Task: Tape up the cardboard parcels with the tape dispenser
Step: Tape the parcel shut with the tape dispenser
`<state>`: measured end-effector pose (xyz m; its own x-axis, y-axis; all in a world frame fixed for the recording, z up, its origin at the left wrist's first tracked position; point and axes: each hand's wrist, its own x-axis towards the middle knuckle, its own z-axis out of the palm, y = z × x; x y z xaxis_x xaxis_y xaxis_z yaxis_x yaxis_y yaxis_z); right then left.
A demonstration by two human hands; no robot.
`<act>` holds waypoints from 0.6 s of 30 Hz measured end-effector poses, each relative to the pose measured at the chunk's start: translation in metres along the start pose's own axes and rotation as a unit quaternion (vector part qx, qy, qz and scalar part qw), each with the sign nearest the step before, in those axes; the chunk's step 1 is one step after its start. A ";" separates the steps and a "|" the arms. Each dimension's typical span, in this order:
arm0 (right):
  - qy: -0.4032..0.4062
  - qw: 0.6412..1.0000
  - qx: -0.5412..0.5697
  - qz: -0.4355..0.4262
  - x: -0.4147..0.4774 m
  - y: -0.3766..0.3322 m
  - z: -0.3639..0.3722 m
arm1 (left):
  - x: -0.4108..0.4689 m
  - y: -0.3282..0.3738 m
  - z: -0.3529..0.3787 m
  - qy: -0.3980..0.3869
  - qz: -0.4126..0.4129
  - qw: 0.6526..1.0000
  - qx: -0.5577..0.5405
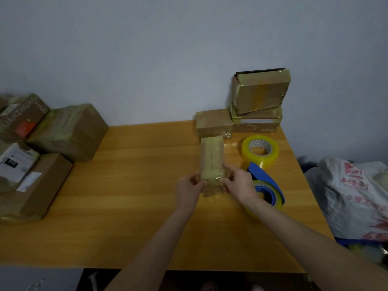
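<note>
A narrow taped cardboard parcel lies on a wooden desk. The left hand and right hand pinch the parcel's near end, fingers curled against either side. Just right of the parcel sits a blue tape dispenser and a yellow tape roll. Behind the parcel stand stacked boxes.

**Cardboard, tape, wood, plastic**

The slim parcel is brown cardboard under glossy clear tape. The table is smooth wood grain with a faint sheen. 1 loose tape roll is glossy yellowish film, the tape dispenser blue plastic, the bag crinkled plastic.
</note>
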<state>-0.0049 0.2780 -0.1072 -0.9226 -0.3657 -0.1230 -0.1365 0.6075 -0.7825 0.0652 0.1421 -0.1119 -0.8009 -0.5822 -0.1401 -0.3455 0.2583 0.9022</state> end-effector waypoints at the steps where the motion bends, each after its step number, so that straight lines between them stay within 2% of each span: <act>1: 0.008 1.000 -0.026 -0.014 0.000 0.002 0.001 | 0.000 -0.002 0.001 0.001 0.017 0.999 0.029; 7: 0.012 0.981 -0.181 -0.067 0.000 0.008 -0.003 | 0.003 -0.007 0.009 0.018 0.099 0.978 0.182; 11: -0.002 0.960 -0.263 -0.100 0.008 0.002 -0.009 | 0.011 -0.003 0.004 -0.044 0.185 0.951 0.244; 14: -0.011 0.959 -0.261 -0.108 0.011 0.000 -0.004 | 0.013 -0.004 0.002 -0.073 0.230 0.920 0.309; 18: -0.029 0.972 -0.209 -0.105 0.009 0.008 0.002 | 0.011 -0.007 0.004 -0.067 0.183 0.928 0.319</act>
<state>-0.0136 0.2780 -0.1157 -0.8386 -0.5438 -0.0310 -0.4649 0.7442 -0.4797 0.0565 0.1368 -0.1216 -0.9603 -0.2762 0.0394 -0.2241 0.8479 0.4804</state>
